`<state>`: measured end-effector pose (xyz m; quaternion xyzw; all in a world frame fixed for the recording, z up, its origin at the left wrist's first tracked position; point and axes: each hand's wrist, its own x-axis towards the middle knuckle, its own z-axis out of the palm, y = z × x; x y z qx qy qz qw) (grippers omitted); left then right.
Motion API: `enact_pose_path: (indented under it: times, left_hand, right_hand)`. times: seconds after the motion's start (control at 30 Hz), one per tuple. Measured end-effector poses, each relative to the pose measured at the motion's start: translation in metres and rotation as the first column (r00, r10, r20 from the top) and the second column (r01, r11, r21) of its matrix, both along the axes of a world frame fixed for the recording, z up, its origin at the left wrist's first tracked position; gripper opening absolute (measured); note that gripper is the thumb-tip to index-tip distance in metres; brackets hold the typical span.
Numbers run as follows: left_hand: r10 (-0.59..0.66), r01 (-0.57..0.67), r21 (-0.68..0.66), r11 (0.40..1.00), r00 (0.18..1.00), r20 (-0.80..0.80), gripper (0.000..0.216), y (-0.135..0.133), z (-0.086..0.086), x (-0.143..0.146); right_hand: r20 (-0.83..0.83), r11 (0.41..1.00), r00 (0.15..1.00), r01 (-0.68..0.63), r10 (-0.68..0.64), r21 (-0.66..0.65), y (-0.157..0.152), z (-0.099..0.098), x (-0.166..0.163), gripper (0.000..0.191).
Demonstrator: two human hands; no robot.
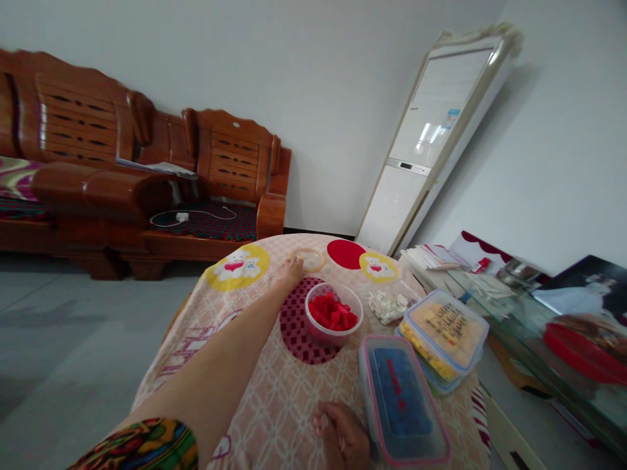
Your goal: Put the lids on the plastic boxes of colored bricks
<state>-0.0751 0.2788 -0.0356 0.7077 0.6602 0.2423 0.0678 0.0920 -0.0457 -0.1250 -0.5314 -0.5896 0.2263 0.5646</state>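
My left hand (292,269) reaches across to the far side of the round table, its fingers closed on the left edge of a round clear lid (321,266) lying on the cloth. Nearer me stands a round clear tub (358,312) with an uncovered load of red pieces (332,312). At the front, my right hand (343,436) rests on the cloth with fingers curled in and nothing visible in them. Just right of it is a pink-rimmed lidded box (404,401) with blue contents. A blue-rimmed lidded box (445,333) holds yellow pieces.
A clear bag of white pieces (388,305) lies behind the boxes. The patterned tablecloth (274,405) covers the table. At right stands a glass-topped table (509,313) with papers and a red dish (582,349). Wooden seats (235,163) and a tall white cabinet unit (421,143) stand behind.
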Motion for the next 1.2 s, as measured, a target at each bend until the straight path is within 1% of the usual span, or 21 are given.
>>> enact_pose_path:
  times: [0.1,0.17,0.23,0.33,0.4,0.47,0.53,0.6,0.67,0.73,0.8,0.87,0.93,1.07,1.13,1.2]
  left_hand:
    - [0.019,-0.019,0.001,1.000,1.000,0.020,0.033,0.002,0.000,-0.001]
    - [0.038,-0.039,0.028,0.999,0.998,0.054,0.030,-0.001,0.006,-0.003]
    - [0.078,-0.085,0.063,0.994,0.991,0.107,0.024,-0.007,0.017,-0.009]
    - [0.164,-0.194,0.125,0.973,0.961,0.221,0.029,-0.023,0.039,-0.023]
    - [0.218,-0.277,0.156,0.948,0.924,0.315,0.032,-0.036,0.054,-0.036]
    - [0.237,-0.332,0.162,0.929,0.873,0.426,0.034,-0.049,0.068,-0.048]
    - [0.202,-0.334,0.147,0.931,0.807,0.555,0.036,-0.062,0.078,-0.054]
    - [0.127,-0.277,0.123,0.953,0.735,0.666,0.037,-0.075,0.081,-0.050]
    - [0.050,-0.176,0.095,0.980,0.676,0.736,0.035,-0.088,0.077,-0.037]
    - [-0.008,-0.063,0.061,0.996,0.630,0.777,0.034,-0.100,0.067,-0.019]
    - [-0.031,0.006,0.035,0.999,0.618,0.786,0.033,-0.111,0.054,-0.003]
    - [-0.037,0.025,0.027,0.999,0.635,0.771,0.033,-0.120,0.042,0.007]
    - [-0.034,0.014,0.034,0.999,0.663,0.748,0.033,-0.127,0.034,0.011]
    - [-0.051,0.002,0.070,0.998,0.705,0.707,0.023,-0.135,0.030,0.008]
    - [-0.083,0.013,0.109,0.994,0.740,0.668,0.026,-0.138,0.029,0.008]
    - [-0.129,0.033,0.164,0.986,0.774,0.620,0.033,-0.141,0.027,0.010]
  right_hand:
    - [-0.034,1.000,0.999,0.008,-0.008,0.001,0.000,-0.003,-0.003,0.041]
    - [-0.048,1.000,0.999,0.021,-0.021,0.009,0.000,-0.002,-0.004,0.038]
    - [-0.051,1.000,0.999,0.013,-0.012,0.017,0.000,0.001,-0.004,0.036]
    - [-0.040,1.000,0.999,-0.021,0.021,0.006,0.000,0.007,-0.003,0.034]
    - [-0.026,0.999,0.999,-0.040,0.040,-0.003,-0.001,0.011,-0.001,0.031]
    - [-0.019,0.998,0.998,-0.054,0.054,-0.016,-0.001,0.014,-0.001,0.029]
    - [-0.027,0.998,0.998,-0.056,0.055,-0.039,-0.002,0.017,0.000,0.030]
    - [-0.029,0.997,0.998,-0.055,0.053,-0.057,-0.004,0.021,0.000,0.031]
    - [-0.018,0.995,0.998,-0.065,0.064,-0.074,-0.005,0.026,0.000,0.031]
    - [-0.009,0.994,0.997,-0.078,0.077,-0.082,-0.007,0.030,0.000,0.031]
    - [-0.005,0.994,0.997,-0.073,0.072,-0.082,-0.008,0.034,0.000,0.030]
    - [-0.003,0.995,0.998,-0.061,0.061,-0.081,-0.008,0.035,0.001,0.030]
    - [0.001,0.995,0.998,-0.059,0.059,-0.082,-0.007,0.035,0.002,0.030]
    - [0.041,0.997,0.998,-0.051,0.054,-0.056,-0.007,0.033,0.000,0.032]
    - [0.085,0.999,0.996,-0.032,0.035,-0.033,-0.010,0.037,-0.004,0.032]
    - [0.136,1.000,0.990,-0.025,0.026,-0.010,-0.014,0.048,-0.007,0.032]
